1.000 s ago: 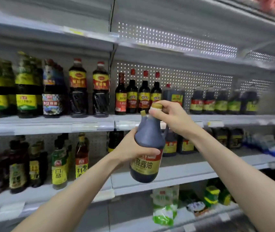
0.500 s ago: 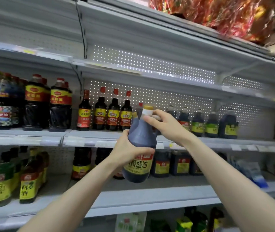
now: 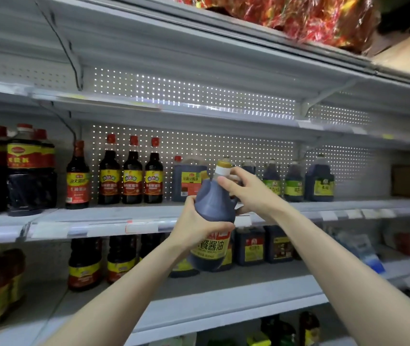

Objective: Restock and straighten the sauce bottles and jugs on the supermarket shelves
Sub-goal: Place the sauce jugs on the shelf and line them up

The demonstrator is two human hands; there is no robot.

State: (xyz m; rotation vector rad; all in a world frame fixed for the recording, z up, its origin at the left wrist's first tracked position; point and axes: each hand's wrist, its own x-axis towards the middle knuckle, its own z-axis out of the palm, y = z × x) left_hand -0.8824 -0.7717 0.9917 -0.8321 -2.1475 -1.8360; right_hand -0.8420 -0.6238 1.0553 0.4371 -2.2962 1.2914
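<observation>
Dark-brown and yellow-capped, a jug [image 3: 213, 203] is gripped round its belly by the left hand [image 3: 194, 229], fingers curled over the label. It is steadied at the neck by the right hand [image 3: 248, 194], thumb pressed on the shoulder and fingers curled behind. The jug is held upright in the air, just in front of the middle shelf [image 3: 99, 217].

On that shelf, four slim bottles [image 3: 132, 181] with red caps and one square jug [image 3: 189, 182] are lined up to the left. Three green-labelled jugs [image 3: 293, 183] are counted to the right, with a fourth mostly hidden by the right hand. Big bottles [image 3: 30, 171] at far left are cut off by the frame, their number unclear.

On the lower shelf [image 3: 248, 280], two boxy jugs [image 3: 250, 245] are made out. Others are blurred or hidden by the arms. Red packets [image 3: 298, 18] on top are too blurred to be counted.
</observation>
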